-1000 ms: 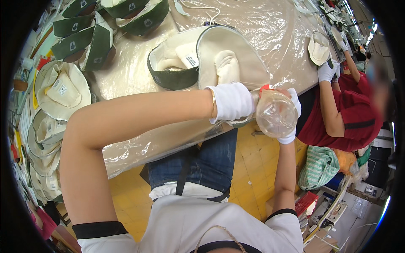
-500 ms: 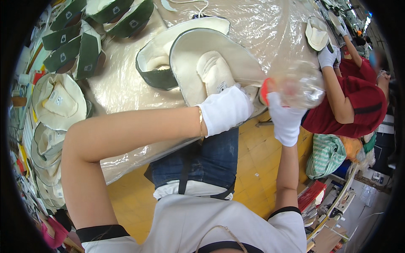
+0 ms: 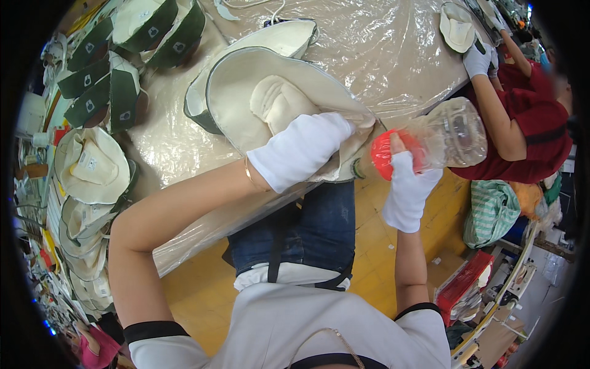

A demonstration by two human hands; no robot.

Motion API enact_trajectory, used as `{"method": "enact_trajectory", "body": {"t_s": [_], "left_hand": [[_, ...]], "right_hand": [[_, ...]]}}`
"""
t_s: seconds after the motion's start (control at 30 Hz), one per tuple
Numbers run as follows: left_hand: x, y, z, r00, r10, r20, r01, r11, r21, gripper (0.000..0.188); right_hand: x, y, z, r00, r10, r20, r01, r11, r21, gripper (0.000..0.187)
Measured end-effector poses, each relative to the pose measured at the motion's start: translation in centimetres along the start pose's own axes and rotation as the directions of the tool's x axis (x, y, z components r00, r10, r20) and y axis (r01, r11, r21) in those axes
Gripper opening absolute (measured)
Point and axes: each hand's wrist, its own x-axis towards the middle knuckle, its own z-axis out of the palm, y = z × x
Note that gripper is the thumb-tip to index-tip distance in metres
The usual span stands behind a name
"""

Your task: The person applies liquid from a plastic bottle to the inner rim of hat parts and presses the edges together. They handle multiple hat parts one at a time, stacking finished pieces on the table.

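Note:
My left hand point(image 3: 301, 150), in a white glove, grips a wide-brimmed hat point(image 3: 236, 83) near its right-hand edge. The hat's cream inside faces up, and its rim has dark piping. My gloved right hand point(image 3: 409, 194) is closed around a clear plastic bottle point(image 3: 458, 132) with a red top. The bottle lies tilted, its red end toward the hat and close to the brim. The tip beyond the red top is smeared by motion. Just behind the held hat sits another hat point(image 3: 195, 104) with a dark green outside.
Plastic film covers the table point(image 3: 381, 61). Several green hats point(image 3: 129, 98) stand at the far left, and a stack of cream-lined hats point(image 3: 92, 172) lies below them. At right a co-worker in a red shirt point(image 3: 541, 135) handles a hat point(image 3: 458, 27). A striped bag point(image 3: 491, 212) rests beyond the table.
The bottle has swung from a blurred, more upright pose to a flatter tilt, red end toward the brim. My left hand and the held hat have shifted left in view.

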Motion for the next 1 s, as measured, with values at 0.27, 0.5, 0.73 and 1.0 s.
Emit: {"method": "enact_trajectory", "body": {"t_s": [0.27, 0.5, 0.73, 1.0], "left_hand": [[1.8, 3.0, -0.2, 0.742, -0.667, 0.072, 0.670, 0.733, -0.118, 0.042], [1.7, 3.8, -0.3, 0.753, -0.630, 0.188, 0.627, 0.774, 0.082, 0.050], [1.9, 2.6, -0.2, 0.748, -0.605, 0.273, 0.586, 0.795, 0.155, 0.040], [0.1, 1.1, 0.4, 0.896, -0.390, 0.213, 0.413, 0.908, -0.074, 0.036]], "right_hand": [[0.9, 0.2, 1.6, 0.994, -0.057, -0.098, 0.059, 0.998, 0.009, 0.038], [-0.2, 0.0, -0.1, 0.998, -0.033, 0.062, 0.037, 0.997, -0.062, 0.055], [-0.6, 0.1, -0.2, 0.997, -0.031, 0.070, 0.035, 0.998, -0.046, 0.066], [-1.1, 1.1, -0.5, 0.995, -0.021, 0.100, 0.030, 0.996, -0.087, 0.058]]}}
